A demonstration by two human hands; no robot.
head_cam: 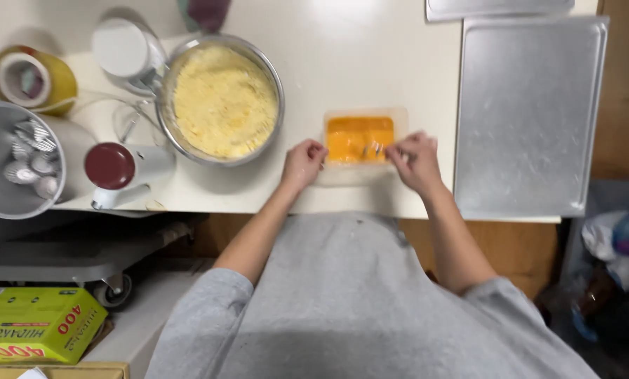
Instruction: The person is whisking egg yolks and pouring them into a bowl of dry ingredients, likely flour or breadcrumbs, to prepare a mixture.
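Note:
A small clear plastic tub (pixel 401 121) of orange liquid, like beaten egg, sits on the white counter (pixel 356 63) straight ahead of me. My left hand (pixel 303 163) rests with curled fingers against the tub's near left corner. My right hand (pixel 414 158) is at the tub's right side, pinching a thin metal utensil whose tip dips into the orange liquid. To the left stands a steel bowl (pixel 278 77) heaped with pale yellow crumbs.
A bare metal baking tray (pixel 528 116) lies to the right, another tray (pixel 497 7) behind it. At the left stand a red-lidded white container (pixel 121 172), a white-lidded jar (pixel 126 50), a yellow tape roll (pixel 34 78), a bucket of foil cups (pixel 16 158). A green box (pixel 37 324) lies below.

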